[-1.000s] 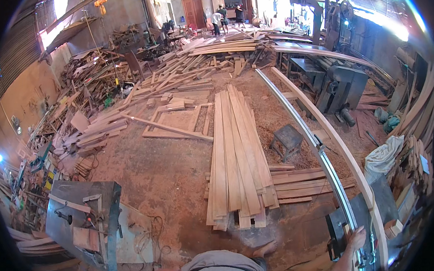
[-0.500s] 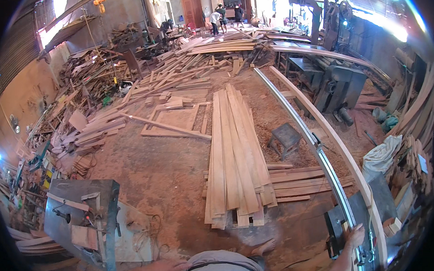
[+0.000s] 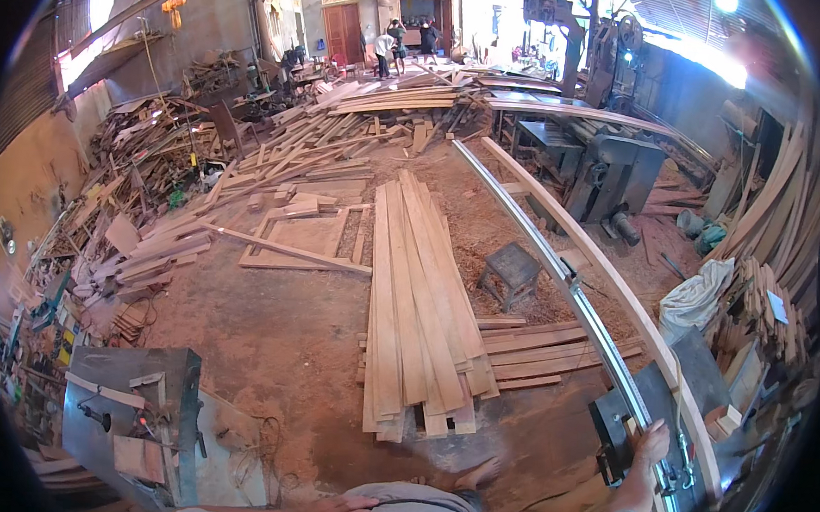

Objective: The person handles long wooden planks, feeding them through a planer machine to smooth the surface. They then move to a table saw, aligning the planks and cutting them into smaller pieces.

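At the lower right, my right hand has its fingers closed over a long silvery metal rail, which runs from my side toward the middle of the shop. A long timber lies alongside it on the right, and a small black fitting sits partway along the rail. My left hand rests flat at my waist, fingers laid out, with nothing seen in it. Ahead of me, several long planks lie fanned in a stack on the floor.
A grey machine table holds wood offcuts at the lower left. A small stool stands between stack and rail. Beyond lie a wooden frame and scattered boards. A large machine stands at the right; people are far back.
The whole scene has shifted left as my view turned slightly right. More of my left hand now shows at my waist. My right hand stays on the rail.
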### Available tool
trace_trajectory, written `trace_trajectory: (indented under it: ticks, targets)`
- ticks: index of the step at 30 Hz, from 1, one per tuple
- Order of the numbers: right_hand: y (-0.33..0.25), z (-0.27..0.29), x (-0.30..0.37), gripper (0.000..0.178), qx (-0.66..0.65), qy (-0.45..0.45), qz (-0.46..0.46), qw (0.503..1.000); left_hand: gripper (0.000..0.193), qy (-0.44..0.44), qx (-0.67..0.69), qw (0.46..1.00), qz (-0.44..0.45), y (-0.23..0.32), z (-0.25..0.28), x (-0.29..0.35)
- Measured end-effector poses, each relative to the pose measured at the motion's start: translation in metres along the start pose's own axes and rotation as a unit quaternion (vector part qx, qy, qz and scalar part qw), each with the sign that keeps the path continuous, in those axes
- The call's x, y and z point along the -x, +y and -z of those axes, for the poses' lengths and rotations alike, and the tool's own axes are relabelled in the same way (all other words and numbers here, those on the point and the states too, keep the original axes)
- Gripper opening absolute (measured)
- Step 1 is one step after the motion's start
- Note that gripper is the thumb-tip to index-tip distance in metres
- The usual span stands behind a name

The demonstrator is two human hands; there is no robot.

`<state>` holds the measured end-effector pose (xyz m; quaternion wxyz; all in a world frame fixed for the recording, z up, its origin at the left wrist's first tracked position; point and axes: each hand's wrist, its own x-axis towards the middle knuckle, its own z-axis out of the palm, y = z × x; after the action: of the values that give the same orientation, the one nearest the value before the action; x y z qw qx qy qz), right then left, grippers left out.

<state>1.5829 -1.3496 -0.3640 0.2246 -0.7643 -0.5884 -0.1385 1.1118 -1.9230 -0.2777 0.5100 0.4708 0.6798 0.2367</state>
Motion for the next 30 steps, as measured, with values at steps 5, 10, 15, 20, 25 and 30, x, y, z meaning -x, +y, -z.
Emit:
trace_trajectory:
  ticks: [5,10,15,20,25,30]
  targets:
    - [0.011,-0.008,-0.006,0.049,-0.002,0.001,0.002,1.0,0.06,-0.009,0.003,1.0,-0.003,0.001,-0.001,-0.005]
    - [-0.006,0.008,0.0,0.05,-0.001,-0.035,-0.025,0.999,0.058,-0.002,0.006,1.0,0.006,0.002,-0.003,-0.002]
    - [-0.001,0.004,-0.002,0.05,-0.006,-0.011,-0.007,1.0,0.056,-0.001,0.014,1.0,0.002,0.004,-0.002,-0.004]
    - [-0.001,0.005,0.001,0.052,-0.021,-0.009,-0.012,1.0,0.054,-0.002,0.016,1.0,0.004,0.003,-0.004,-0.009]
    - [0.001,0.001,-0.002,0.053,-0.031,0.005,-0.015,0.999,0.052,-0.001,0.022,1.0,0.006,0.004,-0.004,-0.006]
    - [0.004,0.0,-0.003,0.053,-0.01,-0.041,-0.012,0.999,0.05,-0.004,0.024,1.0,0.008,0.004,-0.004,-0.005]
